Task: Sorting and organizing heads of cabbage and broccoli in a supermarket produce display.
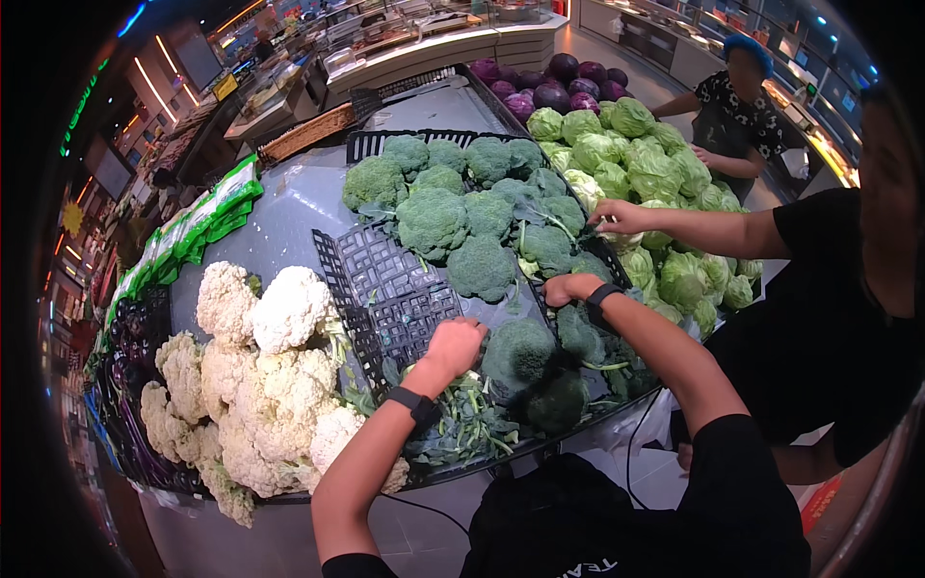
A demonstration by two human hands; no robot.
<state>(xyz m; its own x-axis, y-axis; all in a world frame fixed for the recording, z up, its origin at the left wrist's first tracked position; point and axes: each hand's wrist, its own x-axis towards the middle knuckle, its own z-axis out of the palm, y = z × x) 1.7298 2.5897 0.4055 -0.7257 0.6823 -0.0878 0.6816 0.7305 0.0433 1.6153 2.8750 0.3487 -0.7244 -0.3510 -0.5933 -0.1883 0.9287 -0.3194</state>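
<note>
My left hand (457, 347), with a dark band on its wrist, has curled fingers at the edge of a black plastic grid panel (405, 318). Whether it grips the panel is hidden. Just to its right is a broccoli head (519, 352) in shadow, and below lie loose broccoli leaves and stems (477, 419). My right hand (569, 289), also banded at the wrist, reaches in among the broccoli on the right; its fingertips are hidden from me. A heap of broccoli (433, 220) rises beyond both hands.
Cauliflowers (260, 390) are piled on the left, near eggplants (134, 368) and green-and-white packages (188, 217). Green cabbages (654, 170) and purple cabbages (553, 94) fill the right. Beside me, another person's hand (620, 217) reaches over the cabbage edge. A person in a blue cap (748, 58) stands farther back.
</note>
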